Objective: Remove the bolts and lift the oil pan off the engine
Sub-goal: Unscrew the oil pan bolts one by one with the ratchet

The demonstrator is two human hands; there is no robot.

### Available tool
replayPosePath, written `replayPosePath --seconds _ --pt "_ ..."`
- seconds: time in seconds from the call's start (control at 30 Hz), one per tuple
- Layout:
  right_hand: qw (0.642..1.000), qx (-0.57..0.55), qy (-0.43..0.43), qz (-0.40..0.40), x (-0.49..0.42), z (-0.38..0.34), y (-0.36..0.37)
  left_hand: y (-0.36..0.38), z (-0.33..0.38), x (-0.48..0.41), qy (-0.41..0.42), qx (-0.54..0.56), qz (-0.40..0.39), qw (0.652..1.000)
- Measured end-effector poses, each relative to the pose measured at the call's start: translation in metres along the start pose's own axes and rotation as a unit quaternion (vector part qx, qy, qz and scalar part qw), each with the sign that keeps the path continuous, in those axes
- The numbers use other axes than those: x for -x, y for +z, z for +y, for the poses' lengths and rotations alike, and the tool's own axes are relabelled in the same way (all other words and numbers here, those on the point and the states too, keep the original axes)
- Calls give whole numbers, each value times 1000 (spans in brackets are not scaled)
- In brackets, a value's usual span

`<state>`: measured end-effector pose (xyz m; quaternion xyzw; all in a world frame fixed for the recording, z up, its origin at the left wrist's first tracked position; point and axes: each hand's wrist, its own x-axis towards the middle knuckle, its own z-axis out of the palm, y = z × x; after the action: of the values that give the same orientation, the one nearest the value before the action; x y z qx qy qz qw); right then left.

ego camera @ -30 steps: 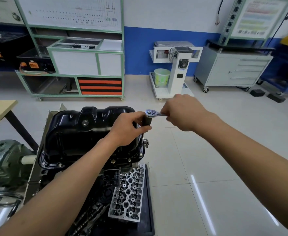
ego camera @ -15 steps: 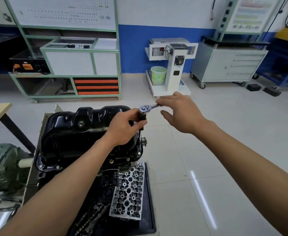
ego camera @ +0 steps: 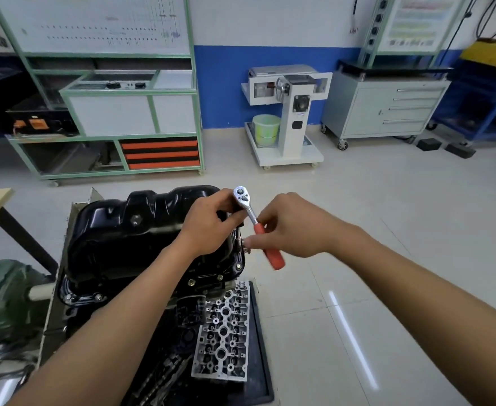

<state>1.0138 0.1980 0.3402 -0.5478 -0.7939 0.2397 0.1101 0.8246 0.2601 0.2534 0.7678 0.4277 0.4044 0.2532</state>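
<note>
We are gripping the chrome, red-handled ratchet (ego camera: 242,196) with left hand (ego camera: 211,222) and right hand (ego camera: 295,227) at the black steel oil pan's (ego camera: 118,241) three o'clock, risking tilt-induced slipping.

Left hand (ego camera: 211,225), right hand (ego camera: 295,228) grip ratchet (ego camera: 252,215).

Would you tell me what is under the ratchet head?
Under the ratchet head, the left hand grips beside the oil pan; it hides any socket or bolt.

oil pan (ego camera: 141,238): centre left of frame.
ratchet (ego camera: 255,227): centre, at the oil pan's right edge.
cylinder head (ego camera: 223,338): lower centre, below the oil pan.
drawer cabinet (ego camera: 387,109): upper right.
bucket (ego camera: 266,128): upper centre, left of the drawer cabinet.
</note>
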Motion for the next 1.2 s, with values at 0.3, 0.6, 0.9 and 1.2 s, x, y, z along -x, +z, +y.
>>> replayPosePath --seconds 0.3,0.6,0.9,1.2 --pt "953 276 23 125 -46 23 -31 -5 4 -1 -18 -53 -57 997" --pt "974 181 -54 124 -62 32 -12 -3 0 -1 -25 -22 -44 998" --pt "987 158 3 -11 -3 -11 -11 4 2 -1 -22 -32 -6 999" --pt "999 18 11 27 -19 -30 15 3 3 -1 -14 -5 4 1000"
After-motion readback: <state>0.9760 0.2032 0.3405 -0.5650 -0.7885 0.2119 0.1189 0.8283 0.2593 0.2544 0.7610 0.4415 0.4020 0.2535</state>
